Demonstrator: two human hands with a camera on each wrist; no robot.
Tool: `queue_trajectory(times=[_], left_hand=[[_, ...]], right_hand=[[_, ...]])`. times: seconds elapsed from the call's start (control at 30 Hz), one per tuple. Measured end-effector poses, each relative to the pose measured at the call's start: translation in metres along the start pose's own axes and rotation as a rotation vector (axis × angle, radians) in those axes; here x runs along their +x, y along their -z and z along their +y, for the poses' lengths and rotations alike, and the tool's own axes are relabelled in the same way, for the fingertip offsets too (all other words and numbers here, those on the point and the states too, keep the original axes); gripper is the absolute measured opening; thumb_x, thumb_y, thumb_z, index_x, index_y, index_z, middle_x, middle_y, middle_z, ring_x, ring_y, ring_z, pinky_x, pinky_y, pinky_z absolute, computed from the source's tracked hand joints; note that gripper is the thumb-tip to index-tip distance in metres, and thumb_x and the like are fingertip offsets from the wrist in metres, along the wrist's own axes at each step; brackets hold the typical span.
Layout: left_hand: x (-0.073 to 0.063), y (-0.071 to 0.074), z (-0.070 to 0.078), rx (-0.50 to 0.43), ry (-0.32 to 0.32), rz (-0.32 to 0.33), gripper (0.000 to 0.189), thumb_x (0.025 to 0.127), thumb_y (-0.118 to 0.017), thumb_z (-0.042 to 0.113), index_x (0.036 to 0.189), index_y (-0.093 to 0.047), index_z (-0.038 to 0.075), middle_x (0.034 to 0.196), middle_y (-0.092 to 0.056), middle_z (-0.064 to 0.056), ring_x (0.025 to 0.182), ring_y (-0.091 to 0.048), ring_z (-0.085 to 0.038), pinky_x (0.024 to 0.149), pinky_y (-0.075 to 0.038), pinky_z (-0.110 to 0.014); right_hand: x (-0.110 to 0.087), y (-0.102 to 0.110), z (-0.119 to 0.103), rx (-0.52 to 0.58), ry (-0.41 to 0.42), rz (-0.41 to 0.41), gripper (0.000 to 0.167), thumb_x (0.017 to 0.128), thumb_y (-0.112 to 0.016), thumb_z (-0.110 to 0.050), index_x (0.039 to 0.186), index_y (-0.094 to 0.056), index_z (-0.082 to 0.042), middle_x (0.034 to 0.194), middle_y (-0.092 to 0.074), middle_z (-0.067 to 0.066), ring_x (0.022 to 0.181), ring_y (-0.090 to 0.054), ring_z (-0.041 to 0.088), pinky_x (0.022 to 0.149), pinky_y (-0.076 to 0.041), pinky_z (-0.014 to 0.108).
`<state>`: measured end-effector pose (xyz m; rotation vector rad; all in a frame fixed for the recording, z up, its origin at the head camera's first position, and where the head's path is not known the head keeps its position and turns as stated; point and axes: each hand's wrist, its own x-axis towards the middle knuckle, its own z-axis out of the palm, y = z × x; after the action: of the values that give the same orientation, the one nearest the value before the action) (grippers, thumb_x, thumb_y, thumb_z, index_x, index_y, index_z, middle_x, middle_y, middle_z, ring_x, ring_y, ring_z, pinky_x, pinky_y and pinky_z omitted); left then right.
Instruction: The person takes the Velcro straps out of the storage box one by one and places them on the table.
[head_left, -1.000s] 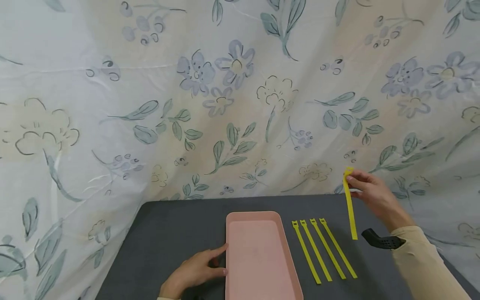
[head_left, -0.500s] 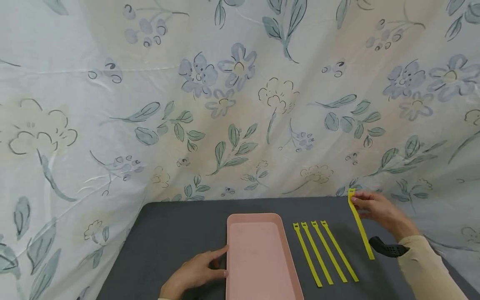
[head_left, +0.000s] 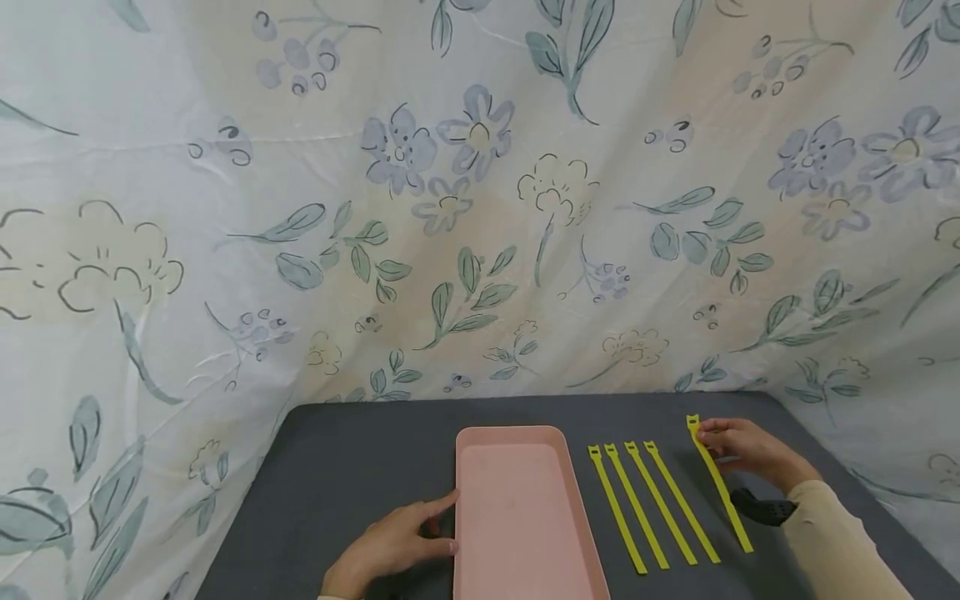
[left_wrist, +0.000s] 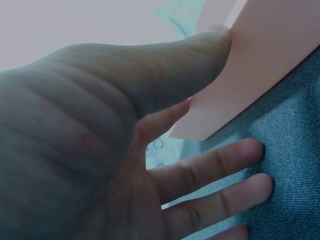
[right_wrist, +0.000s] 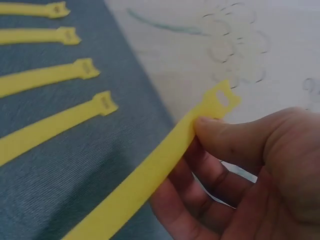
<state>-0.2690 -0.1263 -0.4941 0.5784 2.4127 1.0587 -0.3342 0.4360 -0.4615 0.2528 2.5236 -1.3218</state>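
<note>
My right hand [head_left: 753, 452] pinches a yellow hook-and-loop cable tie [head_left: 722, 492] just below its slotted head, between thumb and fingers. In the right wrist view the head of this cable tie [right_wrist: 165, 152] sticks out past my thumb and its strap slants down to the left. Left of it, several matching cable ties [head_left: 660, 502] lie side by side on the dark table, slotted heads at the far end. My left hand [head_left: 393, 540] touches the left side of a pink tray [head_left: 454, 508] with thumb and index fingertips. The other left fingers [left_wrist: 215, 162] are spread below the tray's side.
The dark grey cloth-covered table [head_left: 337, 467] reaches back to a hanging floral curtain [head_left: 480, 208]. A black band [head_left: 761, 507] sits at my right wrist. The tray stands between my left hand and the row of ties.
My right hand has come down toward the table with the pinched cable tie, which now slants nearly parallel to the row. The left hand and the tray have stayed in place.
</note>
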Motion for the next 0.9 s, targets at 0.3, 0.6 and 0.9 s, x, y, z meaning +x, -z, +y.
queue_trajectory(times=[0.3, 0.6, 0.9], left_hand=[[0.001, 0.001, -0.01, 0.026, -0.016, 0.005, 0.073, 0.088, -0.073, 0.053, 0.153, -0.047, 0.032, 0.104, -0.067, 0.001, 0.086, -0.056, -0.013, 0.068, -0.047, -0.037], [0.001, 0.003, -0.013, 0.013, -0.011, -0.018, 0.074, 0.089, -0.074, 0.052, 0.154, -0.045, 0.031, 0.107, -0.067, -0.003, 0.088, -0.058, -0.016, 0.068, -0.048, -0.038], [-0.002, 0.009, -0.005, 0.005, -0.015, -0.015, 0.073, 0.091, -0.073, 0.045, 0.154, -0.045, 0.023, 0.109, -0.066, -0.005, 0.093, -0.058, -0.018, 0.071, -0.049, -0.04]], right_hand=[[0.011, -0.024, 0.013, -0.003, -0.062, 0.061, 0.032, 0.102, -0.057, -0.02, 0.12, -0.062, 0.006, 0.09, -0.067, 0.003, 0.082, -0.064, 0.016, 0.074, -0.056, 0.036], [0.014, -0.04, 0.016, -0.083, -0.037, 0.139, 0.039, 0.101, -0.056, -0.02, 0.122, -0.062, 0.011, 0.085, -0.067, 0.004, 0.075, -0.061, 0.014, 0.066, -0.053, 0.032], [0.023, -0.05, 0.02, -0.129, -0.044, 0.21, 0.025, 0.099, -0.056, -0.018, 0.105, -0.067, 0.004, 0.075, -0.058, 0.0, 0.068, -0.052, 0.015, 0.06, -0.046, 0.032]])
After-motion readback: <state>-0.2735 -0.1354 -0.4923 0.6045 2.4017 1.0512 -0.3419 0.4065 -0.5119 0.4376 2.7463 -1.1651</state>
